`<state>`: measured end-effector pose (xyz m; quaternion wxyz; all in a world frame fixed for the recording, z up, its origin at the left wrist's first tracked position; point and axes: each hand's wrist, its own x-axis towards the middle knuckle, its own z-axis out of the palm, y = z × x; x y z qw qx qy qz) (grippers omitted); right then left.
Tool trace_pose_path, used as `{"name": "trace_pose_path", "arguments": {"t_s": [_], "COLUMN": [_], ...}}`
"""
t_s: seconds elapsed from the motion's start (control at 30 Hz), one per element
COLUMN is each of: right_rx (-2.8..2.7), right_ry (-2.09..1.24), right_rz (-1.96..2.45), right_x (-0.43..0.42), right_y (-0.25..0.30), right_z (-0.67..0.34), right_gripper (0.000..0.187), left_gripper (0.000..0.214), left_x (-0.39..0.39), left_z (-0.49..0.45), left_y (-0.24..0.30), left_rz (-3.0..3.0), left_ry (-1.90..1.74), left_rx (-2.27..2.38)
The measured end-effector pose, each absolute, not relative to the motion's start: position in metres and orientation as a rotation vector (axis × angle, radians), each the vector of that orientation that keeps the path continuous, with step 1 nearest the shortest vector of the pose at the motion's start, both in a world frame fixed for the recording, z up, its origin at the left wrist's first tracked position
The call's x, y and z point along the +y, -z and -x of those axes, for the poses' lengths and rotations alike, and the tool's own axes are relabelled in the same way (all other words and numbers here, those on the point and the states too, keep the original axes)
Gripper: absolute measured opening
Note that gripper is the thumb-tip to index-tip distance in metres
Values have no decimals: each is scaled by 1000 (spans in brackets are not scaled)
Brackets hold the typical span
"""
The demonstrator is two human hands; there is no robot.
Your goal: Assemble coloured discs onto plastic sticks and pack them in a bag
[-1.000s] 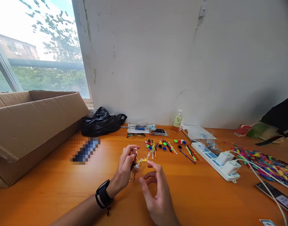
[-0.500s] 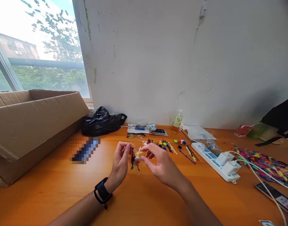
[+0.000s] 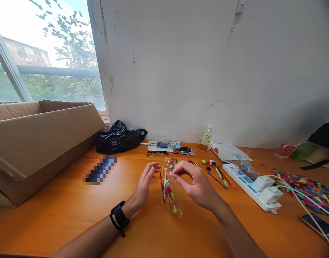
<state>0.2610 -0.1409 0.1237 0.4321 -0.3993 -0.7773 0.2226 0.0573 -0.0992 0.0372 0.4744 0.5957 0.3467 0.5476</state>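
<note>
A clear plastic bag (image 3: 169, 193) with colourful small sticks and round pieces inside hangs upright over the table. My right hand (image 3: 199, 182) pinches its upper right edge between thumb and fingers. Just left of the bag, my left hand (image 3: 144, 182) has its fingers apart and holds nothing; a black band (image 3: 119, 215) is on that wrist. Behind my right hand, part of another small group of colourful pieces (image 3: 172, 163) shows on the table. Farther right lie loose round discs (image 3: 208, 162) and thin coloured sticks (image 3: 221, 176).
A cardboard box (image 3: 51, 139) stands at left, beside a black plastic bag (image 3: 120, 138). Eyeglasses (image 3: 156, 154), a bottle (image 3: 206, 138) and a phone (image 3: 185, 149) are at the back. A power strip (image 3: 250, 188) with cables and a colourful pile (image 3: 309, 190) occupy the right.
My left hand has let go of the bag and opened. The bag now hangs from my right hand, its contents showing more fully. The view has shifted slightly left.
</note>
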Motion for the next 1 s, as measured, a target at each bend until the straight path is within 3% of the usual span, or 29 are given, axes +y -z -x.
{"name": "trace_pose_path", "arguments": {"t_s": [0.23, 0.57, 0.7, 1.0], "right_rx": [-1801, -1939, -1878, -1733], "right_ry": [-616, -796, -683, -794], "right_rz": [955, 886, 867, 935], "right_x": [-123, -123, -117, -110], "right_y": [-111, -88, -78, -65], "right_z": [-273, -274, -274, -274], "right_gripper": [15, 23, 11, 15], "left_gripper": [40, 37, 40, 35], "left_x": [-113, -113, -112, -109], "left_z": [-64, -66, -64, -62], "left_y": [-56, -56, -54, -54], "left_rz": [-1530, -1446, -1405, -1518], "left_ry": [-1193, -1317, -1367, -1261], "left_rx": [666, 733, 766, 768]}}
